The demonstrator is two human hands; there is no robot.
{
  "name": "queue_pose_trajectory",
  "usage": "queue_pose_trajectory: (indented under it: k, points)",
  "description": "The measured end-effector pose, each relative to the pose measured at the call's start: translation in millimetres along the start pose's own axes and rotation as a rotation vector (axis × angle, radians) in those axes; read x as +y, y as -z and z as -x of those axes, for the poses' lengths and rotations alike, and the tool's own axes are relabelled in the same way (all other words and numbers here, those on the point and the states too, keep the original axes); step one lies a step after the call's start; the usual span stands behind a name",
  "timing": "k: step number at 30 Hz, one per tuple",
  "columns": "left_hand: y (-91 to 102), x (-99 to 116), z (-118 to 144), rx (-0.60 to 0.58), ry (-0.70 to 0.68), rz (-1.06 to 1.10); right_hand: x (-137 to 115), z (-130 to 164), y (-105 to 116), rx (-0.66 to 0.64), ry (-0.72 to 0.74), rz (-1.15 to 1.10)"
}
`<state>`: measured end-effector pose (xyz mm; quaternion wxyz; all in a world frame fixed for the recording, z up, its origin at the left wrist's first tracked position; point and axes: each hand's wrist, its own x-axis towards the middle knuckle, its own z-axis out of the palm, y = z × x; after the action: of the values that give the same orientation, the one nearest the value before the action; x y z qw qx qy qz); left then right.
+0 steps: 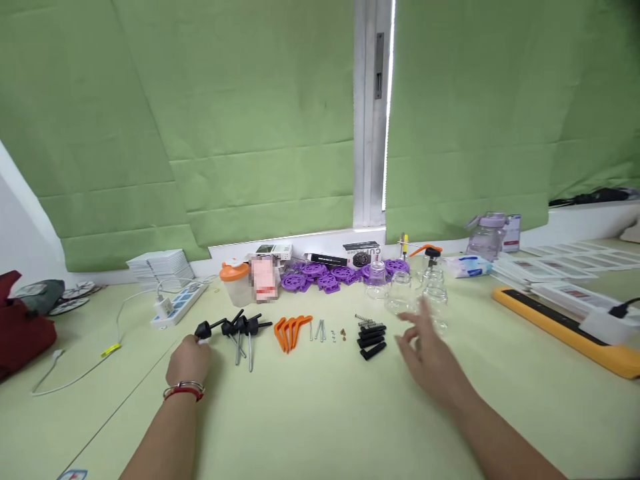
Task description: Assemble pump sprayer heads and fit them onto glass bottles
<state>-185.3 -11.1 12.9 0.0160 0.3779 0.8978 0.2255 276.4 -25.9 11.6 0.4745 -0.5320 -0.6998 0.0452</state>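
My left hand (189,361) is closed around the lower part of a black plastic piece (203,330) with a side arm. Just to its right lie several similar black pieces with metal rods (241,327). My right hand (425,357) has its fingers apart, slightly blurred, and holds nothing that I can see. It hovers in front of several clear glass jars (400,293), partly covering some of them. Between the hands lie orange handles (290,333), metal screws (320,330), small brass-coloured bits (343,332), black grips (371,341) and springs (367,321).
Purple plastic parts (327,275) are heaped at the back beside an orange-lidded cup (235,283). A power strip (180,305) stands at left. At right are a yellow-and-black bar (560,330), a water bottle (486,237) and a wipes pack (467,267).
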Motion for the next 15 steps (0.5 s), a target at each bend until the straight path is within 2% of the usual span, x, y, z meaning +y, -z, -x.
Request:
queue_pose_trajectory:
  k: [2, 4, 6, 11, 15]
  points:
    - [-4.3, 1, 0, -0.037, -0.030, -0.017, 1, 5, -8, -0.351, 0.006, 0.039]
    - [-5.7, 3, 2, -0.061, -0.055, -0.022, -1, 8, -10, -0.536, 0.064, 0.046]
    - [-4.6, 6, 4, -0.069, -0.044, -0.021, -5, 9, -11, -0.586, 0.099, 0.047]
    - [1.5, 13, 11, -0.042, 0.105, 0.013, -7, 6, -9, -0.585, 0.081, 0.030]
    - [2.8, 16, 15, -0.128, 0.037, -0.058, -4, 5, -10, -0.606, 0.112, 0.005]
